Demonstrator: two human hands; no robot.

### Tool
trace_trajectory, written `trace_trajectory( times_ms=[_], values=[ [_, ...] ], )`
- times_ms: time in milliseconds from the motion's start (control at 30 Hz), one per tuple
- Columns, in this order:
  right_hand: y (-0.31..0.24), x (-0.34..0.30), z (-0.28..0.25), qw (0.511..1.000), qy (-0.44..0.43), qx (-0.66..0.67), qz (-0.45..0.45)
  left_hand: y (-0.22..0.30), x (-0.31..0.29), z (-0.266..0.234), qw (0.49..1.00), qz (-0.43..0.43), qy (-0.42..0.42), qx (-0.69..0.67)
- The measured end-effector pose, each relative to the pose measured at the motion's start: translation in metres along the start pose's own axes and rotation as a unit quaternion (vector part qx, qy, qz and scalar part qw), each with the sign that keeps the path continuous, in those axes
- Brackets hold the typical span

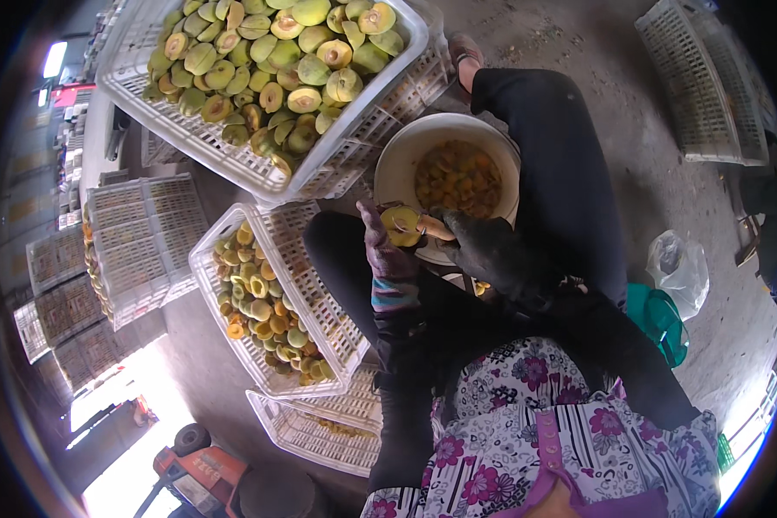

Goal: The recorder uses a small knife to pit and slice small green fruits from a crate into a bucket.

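My left hand (385, 243), in a purplish glove, holds a halved yellow-green fruit (401, 225) that looks like an apricot or plum, its cut face turned up. Close against its right side is my right hand (479, 246) in a dark glove, the fingers curled. A tan, finger-like tip shows from that hand at the fruit; whether it is a bare fingertip or a tool is unclear. Both hands are over the near rim of a white bucket (390, 164) between my knees. Wet orange-brown pieces (457, 179) lie in its bottom.
A large white crate (259, 186) heaped with halved green fruit stands far left. Nearer, a tilted crate (306, 298) holds hollowed halves, above another crate (276, 423). Stacked crates (142, 246) stand left, more (704, 95) far right. A green basket (656, 324) and clear plastic bag (678, 272) lie right.
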State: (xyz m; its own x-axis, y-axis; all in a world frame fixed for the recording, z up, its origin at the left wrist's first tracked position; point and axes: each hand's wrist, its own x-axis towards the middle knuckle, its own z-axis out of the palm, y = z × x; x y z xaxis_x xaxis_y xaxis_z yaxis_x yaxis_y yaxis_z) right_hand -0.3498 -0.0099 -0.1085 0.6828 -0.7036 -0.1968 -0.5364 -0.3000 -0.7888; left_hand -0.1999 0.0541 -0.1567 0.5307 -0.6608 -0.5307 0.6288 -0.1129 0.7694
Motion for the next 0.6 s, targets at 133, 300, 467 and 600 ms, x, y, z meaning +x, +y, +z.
trace_trajectory(
  times_ms=[133, 300, 467, 600],
  values=[
    [0.007, -0.001, 0.007, 1.000, 0.004, 0.004, -0.023, -0.004, 0.005, -0.005, 0.999, 0.023, -0.039, -0.008],
    [0.012, -0.001, 0.011, 0.994, 0.018, -0.055, -0.094, 0.000, 0.005, -0.001, 0.998, -0.003, -0.066, -0.013],
    [0.008, -0.001, 0.016, 0.993, 0.021, -0.070, -0.097, 0.006, 0.003, -0.001, 0.997, -0.032, -0.045, -0.052],
    [0.009, 0.000, 0.019, 0.994, -0.020, -0.083, -0.065, 0.005, 0.000, 0.006, 0.989, -0.094, 0.013, -0.110]
  ],
)
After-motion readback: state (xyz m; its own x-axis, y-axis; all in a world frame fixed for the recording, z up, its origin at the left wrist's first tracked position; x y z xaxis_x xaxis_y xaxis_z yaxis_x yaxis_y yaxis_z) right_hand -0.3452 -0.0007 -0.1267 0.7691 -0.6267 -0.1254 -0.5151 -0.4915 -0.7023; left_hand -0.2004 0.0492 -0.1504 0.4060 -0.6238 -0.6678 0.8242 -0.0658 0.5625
